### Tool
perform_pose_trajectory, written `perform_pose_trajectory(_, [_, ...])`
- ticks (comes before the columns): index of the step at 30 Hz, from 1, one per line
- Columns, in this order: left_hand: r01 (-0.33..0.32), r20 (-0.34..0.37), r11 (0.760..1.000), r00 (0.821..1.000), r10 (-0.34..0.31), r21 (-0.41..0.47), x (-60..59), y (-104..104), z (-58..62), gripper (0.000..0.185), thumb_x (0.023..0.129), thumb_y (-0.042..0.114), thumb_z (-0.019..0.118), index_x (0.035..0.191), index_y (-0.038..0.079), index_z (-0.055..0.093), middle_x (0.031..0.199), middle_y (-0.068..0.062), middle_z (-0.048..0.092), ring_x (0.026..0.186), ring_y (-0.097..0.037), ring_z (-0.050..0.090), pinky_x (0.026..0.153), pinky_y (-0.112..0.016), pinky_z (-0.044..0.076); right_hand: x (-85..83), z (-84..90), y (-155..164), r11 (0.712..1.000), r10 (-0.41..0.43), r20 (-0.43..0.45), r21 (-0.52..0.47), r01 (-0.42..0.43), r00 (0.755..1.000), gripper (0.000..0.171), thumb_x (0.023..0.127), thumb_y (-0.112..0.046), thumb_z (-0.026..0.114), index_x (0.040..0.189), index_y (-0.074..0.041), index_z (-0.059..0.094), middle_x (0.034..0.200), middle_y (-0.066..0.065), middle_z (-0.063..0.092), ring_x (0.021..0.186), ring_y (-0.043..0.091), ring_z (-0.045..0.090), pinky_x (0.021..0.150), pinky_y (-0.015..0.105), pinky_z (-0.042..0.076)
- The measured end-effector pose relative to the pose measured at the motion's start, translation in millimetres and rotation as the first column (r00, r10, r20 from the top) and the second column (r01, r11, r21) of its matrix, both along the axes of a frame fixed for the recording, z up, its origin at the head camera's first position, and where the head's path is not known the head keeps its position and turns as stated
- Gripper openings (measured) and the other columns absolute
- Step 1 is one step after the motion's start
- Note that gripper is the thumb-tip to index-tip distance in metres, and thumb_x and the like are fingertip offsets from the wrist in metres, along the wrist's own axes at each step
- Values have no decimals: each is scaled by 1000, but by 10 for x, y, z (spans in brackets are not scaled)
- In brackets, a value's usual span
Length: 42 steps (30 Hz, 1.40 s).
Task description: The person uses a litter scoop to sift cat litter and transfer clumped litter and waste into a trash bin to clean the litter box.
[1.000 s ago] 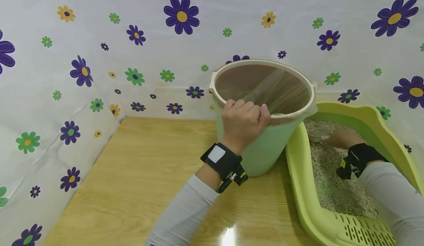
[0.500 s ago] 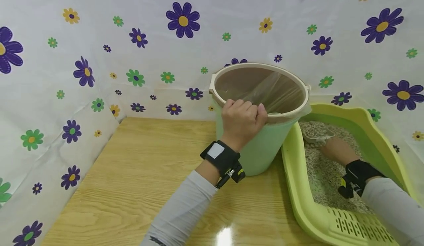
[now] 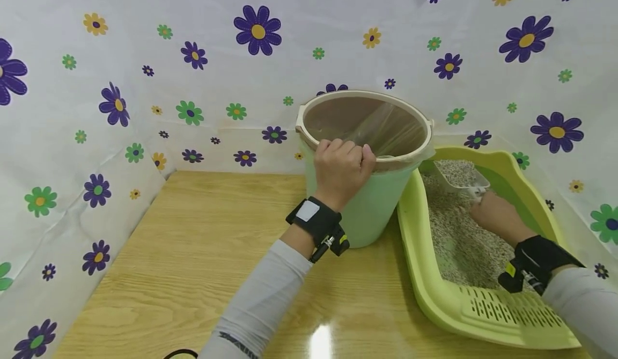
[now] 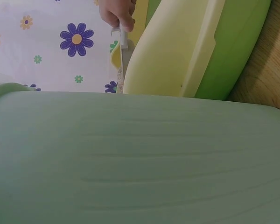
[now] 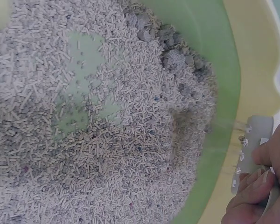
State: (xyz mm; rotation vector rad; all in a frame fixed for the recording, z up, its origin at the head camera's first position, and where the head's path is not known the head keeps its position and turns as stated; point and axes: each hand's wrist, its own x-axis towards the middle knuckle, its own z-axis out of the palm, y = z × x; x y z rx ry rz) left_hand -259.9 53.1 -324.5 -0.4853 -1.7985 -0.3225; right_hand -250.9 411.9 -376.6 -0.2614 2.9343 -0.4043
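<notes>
My left hand [image 3: 340, 170] grips the near rim of a pale green trash bin [image 3: 354, 209], which a clear plastic bag lines. My right hand [image 3: 499, 217] holds the handle of a grey-white litter scoop [image 3: 478, 189] above the litter box [image 3: 417, 262]. A heap of pellet litter lies in the scoop. Under it, cat litter [image 5: 107, 158] covers much of the box floor, with greyish clumps [image 5: 175, 60] along one side in the right wrist view. Faint streaks of falling grains show beside the scoop [image 5: 259, 133] there. The left wrist view shows mostly the bin wall [image 4: 140, 154].
The yellow-green litter box stands against the bin's right side, with a slotted ledge [image 3: 512, 310] at its near end. Both rest on a wooden table [image 3: 203, 251]. Flower-print sheeting [image 3: 212, 69] encloses the back and sides. A black cable [image 3: 181, 352] shows at the near edge.
The scoop has come up out of the litter with a load in it and now hangs above the surface. My left hand keeps its grip on the bin rim. The head view has shifted right.
</notes>
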Motion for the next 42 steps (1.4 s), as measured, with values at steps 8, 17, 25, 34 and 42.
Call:
perform_pose_trajectory(8, [11, 23, 999, 1000, -10, -43, 11, -32, 1, 41, 92, 19, 60, 53, 16, 50, 50, 3, 48, 50, -16, 49, 58, -32, 43, 158, 52, -38, 981, -160, -39, -120, 155, 986, 51, 111, -28, 25, 111, 20, 42, 77, 15, 43, 59, 24, 44, 54, 37, 38])
perform_pose_trajectory(17, [-18, -16, 997, 1000, 17, -71, 25, -2, -36, 46, 98, 19, 53, 53, 15, 49, 49, 2, 47, 51, -16, 52, 61, -32, 41, 142, 136, -40, 955, -241, -194, -222, 197, 951, 48, 109, -29, 29, 113, 16, 44, 72, 12, 45, 52, 23, 45, 45, 39, 39])
perform_pose_trajectory(25, [-27, -41, 999, 999, 25, -45, -5, 4, -47, 49, 102, 20, 44, 53, 15, 48, 50, 3, 47, 52, -16, 50, 62, -32, 41, 103, 308, -55, 947, -295, -278, -211, 242, 914, 52, 108, -29, 27, 114, 22, 39, 81, 25, 45, 59, 32, 48, 48, 40, 38])
perform_pose_trajectory(34, [-25, -45, 999, 999, 23, -41, -25, 26, -59, 50, 103, 20, 42, 53, 15, 47, 50, 3, 45, 52, -16, 50, 63, -32, 41, 94, 539, -91, 926, -354, -343, -257, 276, 870, 52, 108, -29, 29, 116, 21, 38, 88, 34, 47, 69, 42, 50, 53, 44, 39])
perform_pose_trajectory(42, [-26, -51, 999, 998, 24, -42, -20, 19, -27, 49, 102, 20, 44, 53, 16, 48, 51, 3, 47, 53, -16, 50, 63, -33, 41, 70, 619, -2, 906, -413, -328, -239, 349, 849, 57, 107, -36, 28, 119, 20, 37, 92, 35, 47, 71, 43, 51, 54, 43, 38])
